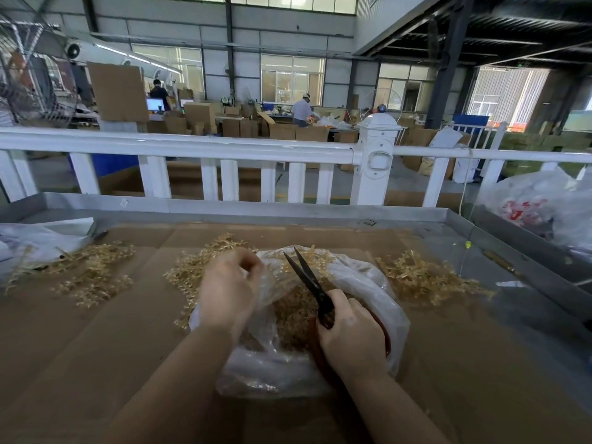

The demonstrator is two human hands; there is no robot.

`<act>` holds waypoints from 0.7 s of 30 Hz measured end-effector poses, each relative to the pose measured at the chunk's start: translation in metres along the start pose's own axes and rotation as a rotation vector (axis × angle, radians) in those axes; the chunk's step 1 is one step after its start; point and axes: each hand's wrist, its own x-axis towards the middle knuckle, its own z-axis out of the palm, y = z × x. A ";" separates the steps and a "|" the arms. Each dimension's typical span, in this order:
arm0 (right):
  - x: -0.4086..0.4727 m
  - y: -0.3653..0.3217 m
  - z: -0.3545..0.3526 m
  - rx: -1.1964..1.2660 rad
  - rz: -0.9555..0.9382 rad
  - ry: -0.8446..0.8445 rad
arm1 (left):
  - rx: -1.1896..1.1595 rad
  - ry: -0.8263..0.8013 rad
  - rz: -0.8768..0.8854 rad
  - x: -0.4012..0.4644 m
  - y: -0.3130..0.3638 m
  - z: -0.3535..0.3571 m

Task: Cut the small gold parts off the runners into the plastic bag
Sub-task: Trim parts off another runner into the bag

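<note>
A: While the scissors (312, 285) stand with blades parted over the plastic bag (362, 283), list what lies on the bench (96, 331).

B: Item one, plastic bag: thin, clear, mouth rolled open at bench centre, a mound of cut gold parts (294, 312) inside. Item two, gold runners: one heap behind the bag's left side (187, 274), one to its right (423, 278), one well apart at far left (86, 277).

A: Hands?

B: Left hand (229, 290) over the bag's left rim, fingers curled at the film; whether they pinch a runner or only the bag, I cannot tell. Right hand (350, 334) clenched round the scissor handles, above the bag's near right side.

A: Handling notes?

B: Judged only: runners light, springy, thin-branched, prone to tangle and snap. Take one by its bare stem, away from the parts, and hold it over the bag's mouth so cuttings drop in. The bag is limp and slippery; its rim probably needs steadying. Loose parts likely bounce and scatter.
</note>
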 end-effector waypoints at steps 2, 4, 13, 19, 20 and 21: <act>0.000 0.000 0.000 0.002 -0.001 -0.001 | 0.123 0.109 -0.096 0.012 -0.015 -0.010; 0.000 0.000 0.000 0.005 0.000 0.000 | 0.310 0.026 -0.219 0.022 -0.033 -0.016; 0.000 0.001 0.001 0.020 -0.015 0.015 | 0.382 -0.267 -0.531 0.027 -0.062 -0.022; -0.001 0.001 0.001 0.025 -0.017 0.030 | 0.356 -0.073 -0.338 0.029 -0.050 -0.024; -0.001 0.001 0.001 0.030 -0.020 0.037 | 0.331 -0.048 -0.292 0.029 -0.049 -0.024; -0.001 0.001 0.001 0.033 -0.022 0.044 | 0.306 -0.018 -0.250 0.030 -0.046 -0.024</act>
